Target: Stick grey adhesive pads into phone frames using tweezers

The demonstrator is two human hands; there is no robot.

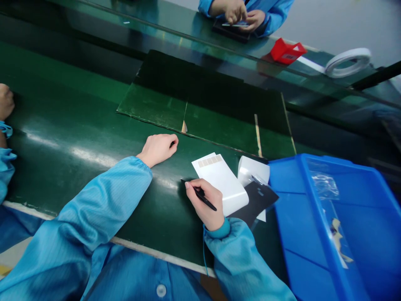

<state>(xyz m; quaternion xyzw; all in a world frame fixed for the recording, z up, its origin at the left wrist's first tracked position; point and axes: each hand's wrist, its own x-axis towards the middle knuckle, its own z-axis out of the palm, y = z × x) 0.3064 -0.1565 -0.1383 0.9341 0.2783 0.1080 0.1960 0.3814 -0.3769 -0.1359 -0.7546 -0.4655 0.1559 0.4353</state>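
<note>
Your right hand [205, 205]: fingers clenched on black pen-like tool [203, 197], just beside white label sheet [219, 182]. Your left hand [158, 149]: fingers curled, holding nothing, resting on green tabletop [78, 104].

Free room at the counter [78, 125]: wide left of the hands, tight on the right.

Left hand [158, 149] rests with a gap ahead of it up to the raised green board [203, 121], whose near edge is the first obstacle in that direction. A strip of green counter runs between the left hand and the right hand [203, 204], which grips a pen [208, 201]. Rightward passage is blocked at once: the white sheet [219, 179] lies just beside the right hand, with the white roll [253, 169] and black sheet [258, 200] bunched behind it. Beyond those, the wall of the blue bin [319, 209] closes the right side.
</note>
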